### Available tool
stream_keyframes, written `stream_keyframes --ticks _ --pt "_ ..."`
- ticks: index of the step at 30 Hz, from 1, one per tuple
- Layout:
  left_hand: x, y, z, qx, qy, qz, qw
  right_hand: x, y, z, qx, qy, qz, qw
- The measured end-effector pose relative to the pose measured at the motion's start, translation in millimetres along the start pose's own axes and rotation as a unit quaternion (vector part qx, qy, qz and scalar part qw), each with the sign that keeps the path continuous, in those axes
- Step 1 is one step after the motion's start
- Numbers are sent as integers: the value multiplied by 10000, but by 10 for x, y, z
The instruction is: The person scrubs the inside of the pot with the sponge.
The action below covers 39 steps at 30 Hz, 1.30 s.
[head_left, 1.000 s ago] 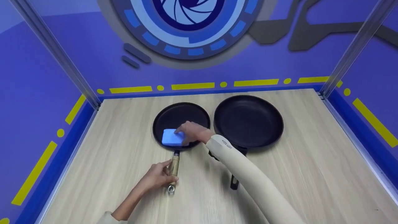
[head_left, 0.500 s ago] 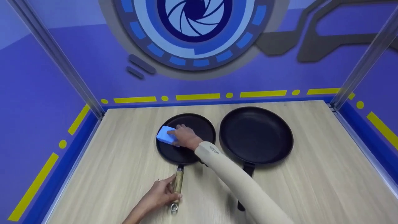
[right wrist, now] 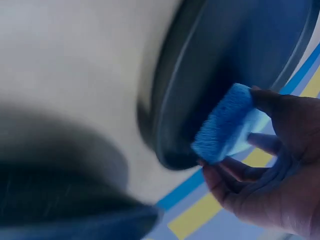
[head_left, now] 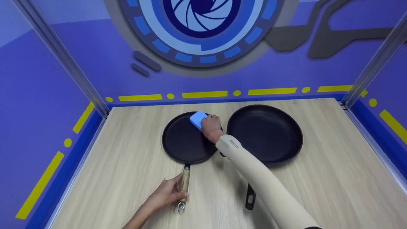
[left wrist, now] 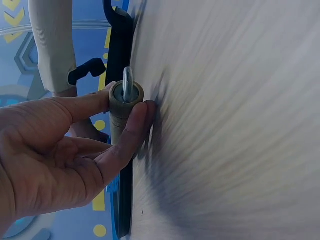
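A shallow black frying pan (head_left: 184,143) lies on the wooden table, its wooden handle (head_left: 185,181) pointing toward me. My left hand (head_left: 167,194) pinches that handle between thumb and fingers; the left wrist view shows the metal ring (left wrist: 128,85) at its end. At the pan's far right part, my right hand (head_left: 211,126) grips a blue sponge (head_left: 197,119) against the surface. Thumb and fingertips hold the sponge (right wrist: 227,125) by its edges in the right wrist view.
A larger, deeper black frying pan (head_left: 265,133) stands close on the right, its black handle (head_left: 250,197) partly hidden under my right sleeve (head_left: 260,175). Blue printed walls (head_left: 203,79) border the table (head_left: 127,152) at the back and both sides.
My right hand has carried the sponge over the pan from the near part to the left side, then to the far right. My left hand keeps its hold on the handle.
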State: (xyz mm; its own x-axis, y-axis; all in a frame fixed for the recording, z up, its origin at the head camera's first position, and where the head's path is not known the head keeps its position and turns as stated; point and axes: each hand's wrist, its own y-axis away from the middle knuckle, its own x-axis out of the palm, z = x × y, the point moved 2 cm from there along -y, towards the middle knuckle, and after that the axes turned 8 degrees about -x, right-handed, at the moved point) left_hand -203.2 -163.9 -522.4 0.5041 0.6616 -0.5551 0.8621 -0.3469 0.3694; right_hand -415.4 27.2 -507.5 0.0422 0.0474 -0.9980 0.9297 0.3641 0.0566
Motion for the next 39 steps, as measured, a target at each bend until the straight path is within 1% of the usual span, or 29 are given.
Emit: stream_keyframes --ticks 3,5,9,11,16,18,20,22,25,28,30,32,34,37,39 --pt "11 -6 -35 38 -127 59 9999 -41 106 -76 -52 261 261 9993" --pt "8 -5 -60 83 -209 31 9997 -69 172 -101 -133 315 325 9989" --pt "17 50 -44 66 -331 -44 9994 -63 326 -35 -327 317 427 9980" --pt "9 54 -36 58 -354 -82 9993 -66 379 8 -409 333 492 9974" --pt "8 55 -26 -150 -318 -54 9994 -74 504 123 -471 468 513 9965" --pt "10 44 -36 -248 -307 -25 9992 -82 546 142 -478 515 493 9963" --pt "14 30 -49 -331 -310 -25 9990 -88 584 146 -574 495 464 9960" --pt "19 21 -65 -359 -314 -49 9989 -91 626 140 -761 464 442 9950" --pt "33 11 -83 -340 -335 -88 9988 -82 679 115 -1045 386 273 9934" --pt "46 12 -85 -205 -404 -103 9989 -45 728 97 -1377 187 92 9903" --pt "53 17 -87 -162 -434 -112 9989 -26 764 109 -1730 71 -68 9849" --pt "53 19 -88 -138 -422 -105 9990 -16 792 155 -2135 22 -175 9768" --pt "45 24 -87 -178 -379 -85 9991 -21 803 218 -2467 145 -208 9688" --pt "25 32 -79 -200 -302 -63 9993 -50 781 294 -2685 353 -142 9625" --pt "6 44 -78 -157 -274 -103 9994 -73 754 307 -2755 413 -55 9604"
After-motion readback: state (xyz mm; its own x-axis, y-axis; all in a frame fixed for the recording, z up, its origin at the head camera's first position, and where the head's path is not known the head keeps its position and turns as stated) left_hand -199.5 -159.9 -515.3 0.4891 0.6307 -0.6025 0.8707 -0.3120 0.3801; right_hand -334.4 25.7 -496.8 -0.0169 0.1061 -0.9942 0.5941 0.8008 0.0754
